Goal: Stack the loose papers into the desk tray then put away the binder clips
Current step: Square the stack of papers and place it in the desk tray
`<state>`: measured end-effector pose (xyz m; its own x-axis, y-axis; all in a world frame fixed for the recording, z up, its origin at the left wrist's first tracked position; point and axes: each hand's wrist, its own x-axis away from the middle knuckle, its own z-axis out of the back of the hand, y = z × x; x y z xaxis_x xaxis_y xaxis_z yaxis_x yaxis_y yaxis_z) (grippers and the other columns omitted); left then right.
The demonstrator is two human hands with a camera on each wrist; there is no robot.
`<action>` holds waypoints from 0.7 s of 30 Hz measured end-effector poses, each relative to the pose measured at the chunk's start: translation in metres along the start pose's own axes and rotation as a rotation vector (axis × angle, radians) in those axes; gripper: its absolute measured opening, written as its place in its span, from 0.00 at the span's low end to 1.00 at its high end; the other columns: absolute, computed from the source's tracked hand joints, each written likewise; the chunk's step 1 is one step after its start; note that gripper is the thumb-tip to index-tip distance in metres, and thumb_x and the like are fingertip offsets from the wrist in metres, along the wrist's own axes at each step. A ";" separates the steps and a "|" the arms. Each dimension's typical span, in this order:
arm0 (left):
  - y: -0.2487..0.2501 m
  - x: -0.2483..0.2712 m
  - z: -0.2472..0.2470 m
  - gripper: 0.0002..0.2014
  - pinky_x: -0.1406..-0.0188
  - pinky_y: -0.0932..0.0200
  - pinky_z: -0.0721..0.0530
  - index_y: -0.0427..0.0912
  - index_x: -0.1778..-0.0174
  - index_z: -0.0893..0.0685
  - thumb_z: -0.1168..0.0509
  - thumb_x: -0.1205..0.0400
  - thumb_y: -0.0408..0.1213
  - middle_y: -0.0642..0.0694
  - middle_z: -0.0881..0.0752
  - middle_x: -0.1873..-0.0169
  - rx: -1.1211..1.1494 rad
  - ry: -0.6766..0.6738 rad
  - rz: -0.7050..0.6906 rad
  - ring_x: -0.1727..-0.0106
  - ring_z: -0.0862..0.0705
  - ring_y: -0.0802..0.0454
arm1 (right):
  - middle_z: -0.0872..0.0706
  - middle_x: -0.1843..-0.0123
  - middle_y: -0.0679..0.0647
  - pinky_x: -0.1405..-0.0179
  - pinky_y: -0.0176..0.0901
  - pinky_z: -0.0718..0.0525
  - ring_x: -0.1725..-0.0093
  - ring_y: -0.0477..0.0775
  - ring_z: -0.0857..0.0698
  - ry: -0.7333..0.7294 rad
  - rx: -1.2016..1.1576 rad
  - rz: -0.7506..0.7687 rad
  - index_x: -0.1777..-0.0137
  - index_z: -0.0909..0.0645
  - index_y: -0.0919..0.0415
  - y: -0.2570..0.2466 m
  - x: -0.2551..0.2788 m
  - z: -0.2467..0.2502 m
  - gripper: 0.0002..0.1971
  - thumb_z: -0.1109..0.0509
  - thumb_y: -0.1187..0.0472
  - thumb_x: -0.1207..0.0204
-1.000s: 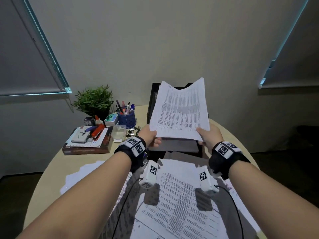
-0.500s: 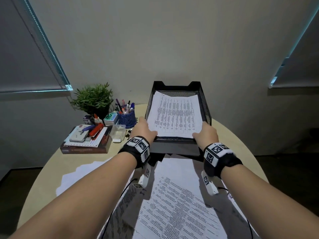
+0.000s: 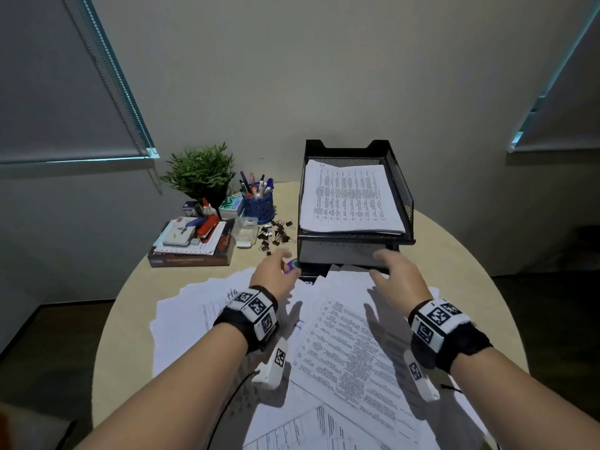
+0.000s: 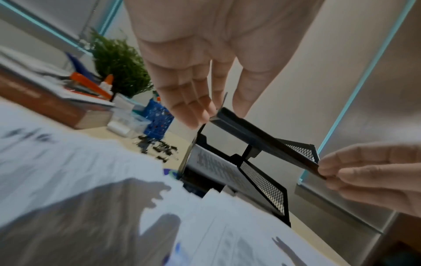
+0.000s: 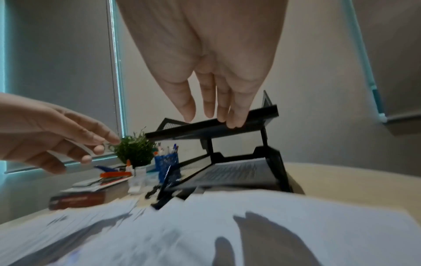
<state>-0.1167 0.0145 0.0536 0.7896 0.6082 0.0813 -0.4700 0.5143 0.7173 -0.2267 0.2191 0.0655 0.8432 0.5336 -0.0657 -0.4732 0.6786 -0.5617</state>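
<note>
A black mesh desk tray [image 3: 402,190] with two tiers stands at the back of the round table. Its top tier holds a stack of printed papers [image 3: 350,196], and the lower tier holds more sheets [image 5: 234,172]. Loose papers [image 3: 341,345] lie spread across the table in front of it. A heap of binder clips [image 3: 274,233] lies just left of the tray. My left hand [image 3: 281,266] and right hand [image 3: 386,264] hover above the loose papers near the tray's front edge. Both have straight fingers and hold nothing, as the wrist views show for the left hand [image 4: 214,108] and the right hand [image 5: 210,115].
A clear plastic box [image 3: 246,230] stands beside the clips, with a blue pen cup [image 3: 258,204] and a potted plant [image 3: 201,172] behind it. A book [image 3: 191,259] with a stapler and other items on it sits at the left. A small round blue object [image 3: 292,264] lies by my left hand.
Both hands laid the held sheaf of papers into the top tier, let go, and drew back toward me over the loose papers.
</note>
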 end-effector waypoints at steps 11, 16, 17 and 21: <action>-0.123 0.070 0.007 0.22 0.42 0.56 0.19 0.40 0.35 0.22 0.30 0.23 0.43 0.43 0.18 0.40 -0.166 -0.141 0.192 0.39 0.18 0.47 | 0.20 0.41 0.51 0.47 0.34 0.25 0.39 0.55 0.20 -0.361 -0.013 -0.146 0.38 0.23 0.62 -0.005 0.105 -0.090 0.20 0.28 0.53 0.26; -0.163 0.089 0.021 0.27 0.31 0.53 0.26 0.46 0.30 0.25 0.30 0.25 0.49 0.45 0.25 0.32 -0.330 -0.068 0.237 0.29 0.27 0.46 | 0.46 0.15 0.51 0.18 0.56 0.48 0.16 0.53 0.48 -0.473 0.145 -0.158 0.18 0.43 0.53 -0.001 0.124 -0.106 0.48 0.27 0.36 0.34; -0.168 0.092 0.023 0.30 0.29 0.52 0.28 0.46 0.28 0.27 0.30 0.25 0.51 0.45 0.28 0.29 -0.327 -0.049 0.261 0.27 0.30 0.45 | 0.53 0.14 0.50 0.17 0.59 0.54 0.15 0.52 0.53 -0.497 0.176 -0.156 0.17 0.48 0.52 -0.002 0.126 -0.106 0.52 0.27 0.34 0.35; -0.178 0.096 0.030 0.45 0.24 0.48 0.33 0.40 0.21 0.39 0.27 0.29 0.56 0.42 0.38 0.22 -0.239 -0.025 0.376 0.21 0.38 0.43 | 0.59 0.14 0.50 0.18 0.62 0.60 0.15 0.52 0.59 -0.524 0.207 -0.158 0.15 0.55 0.51 -0.004 0.132 -0.106 0.52 0.29 0.35 0.32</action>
<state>0.0551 -0.0366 -0.0458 0.5540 0.7666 0.3247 -0.8020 0.3867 0.4552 -0.0863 0.2337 -0.0288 0.6938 0.5607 0.4519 -0.4368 0.8266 -0.3548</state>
